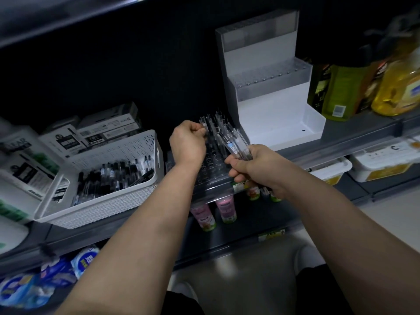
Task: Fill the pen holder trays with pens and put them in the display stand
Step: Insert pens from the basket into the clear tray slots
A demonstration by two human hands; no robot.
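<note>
Hands meet over a clear pen holder tray (212, 171) at the centre of the frame, where it rests on the front edge of a dark shop shelf (341, 142). The left hand (187, 143), fingers curled, pinches the top of a single pen (203, 123) standing at the tray's far left. A few more clear pens (218, 122) stand upright in the far rows. The right hand (254, 170) grips a bundle of pens (234, 144) just right of centre, their ends fanning up and to the left over the tray.

A white stepped display stand (270, 103) sits on the same shelf at upper right, just beside the tray, with clear trays on its top and middle steps. At left, a white perforated basket (118, 201) holds a loose heap of pens (113, 176), with printed boxes (106, 130) stacked behind it. Yellow and green bottles (400, 87) line the far right of the frame. Pink-labelled bottles (225, 210) stand on the shelf below, under the tray.
</note>
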